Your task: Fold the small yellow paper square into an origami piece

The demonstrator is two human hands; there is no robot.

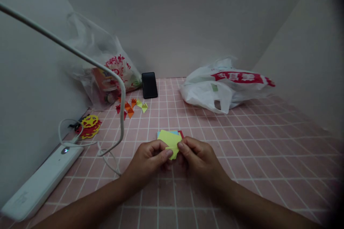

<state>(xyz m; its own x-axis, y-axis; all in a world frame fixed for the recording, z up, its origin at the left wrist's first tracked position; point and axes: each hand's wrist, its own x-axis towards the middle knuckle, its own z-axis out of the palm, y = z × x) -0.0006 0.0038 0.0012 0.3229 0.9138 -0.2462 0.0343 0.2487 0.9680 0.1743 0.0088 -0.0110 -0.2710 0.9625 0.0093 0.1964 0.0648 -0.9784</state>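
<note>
My left hand [150, 159] and my right hand [197, 157] meet at the middle of the pink checked table [255, 150], both pinching a small yellow folded paper [173, 151] between thumbs and fingertips. Just behind it lies a small stack of coloured paper squares [169, 136], yellow on top with blue and red edges showing. The lower part of the held paper is hidden by my fingers.
A white desk lamp base [37, 186] with its bent arm [122, 114] and cable stands at the left. Red and yellow paper cut-outs [88, 126], small folded pieces [131, 107], a black phone [149, 84], a clear plastic bag [104, 68] and a white bag [223, 86] lie further back.
</note>
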